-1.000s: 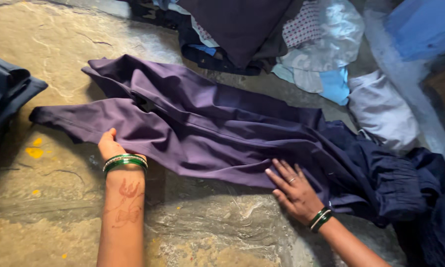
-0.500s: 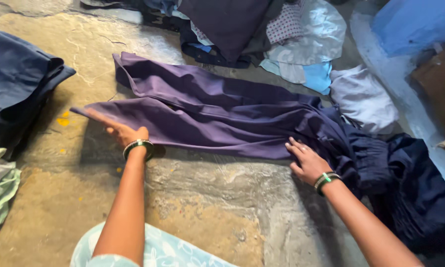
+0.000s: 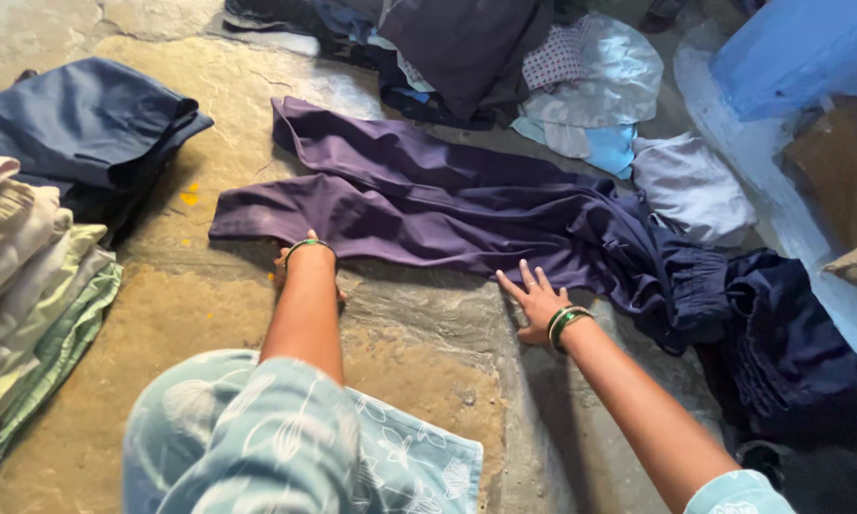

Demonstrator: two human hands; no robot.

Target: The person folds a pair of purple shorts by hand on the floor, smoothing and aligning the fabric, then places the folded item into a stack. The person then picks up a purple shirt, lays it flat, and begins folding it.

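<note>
A person knelt over a pair of dark purple trousers spread flat on the stone floor across the middle of the frame, both legs pointing toward the left and the gathered waist bunched at centre right. The left hand rested at the near edge of the lower leg, apparently pinning the cloth so it lay smooth; the wrist and a green bangle hid its fingers, so whether they gripped the fabric could not be told. The right hand lay released, fingers spread flat at the trousers' lower edge, pressing rather than grasping. The cloth looked matte and lightly creased. A stack of folded garments sat at the left edge, a dark blue folded piece at upper left, and a loose heap of clothes along the top.
</note>
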